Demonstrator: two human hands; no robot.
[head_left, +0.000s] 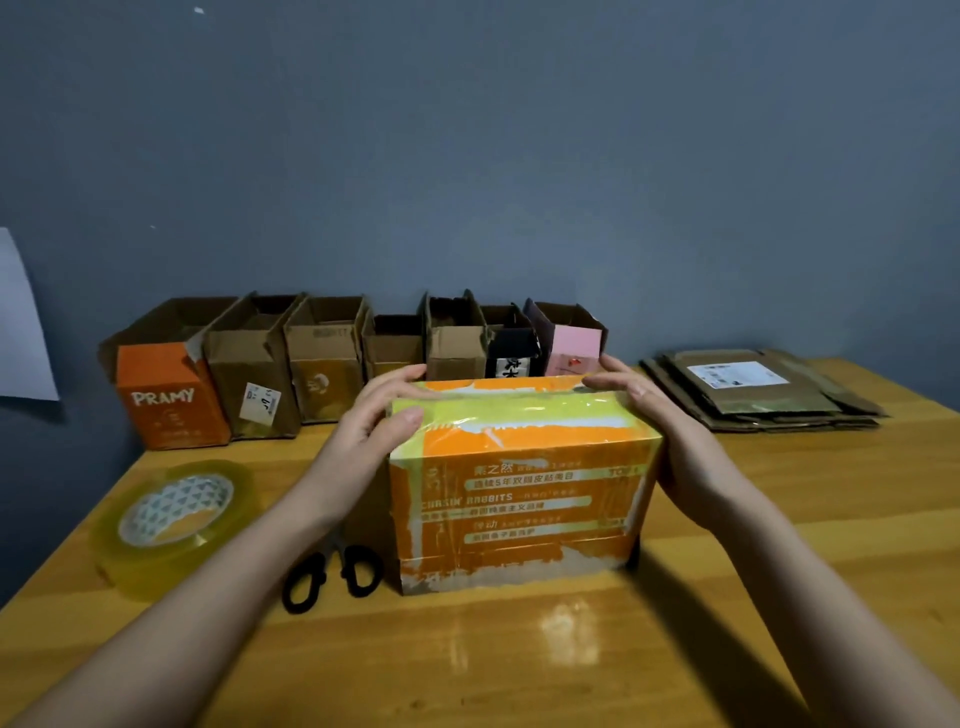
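Observation:
An orange printed cardboard box (519, 499), closed and wrapped with yellowish clear tape across its top, stands on the wooden table (519, 665) in the middle of the view. My left hand (374, 421) grips its upper left end, thumb on the top face and fingers curled round the far edge. My right hand (670, 431) holds the right end, palm against the side and fingers curled over the top far corner.
A big roll of clear tape (171, 519) lies at the left. Black-handled scissors (332, 571) lie just left of the box. Several open cardboard boxes (249, 364) line the wall behind. A stack of flattened cartons (763, 395) sits at the back right.

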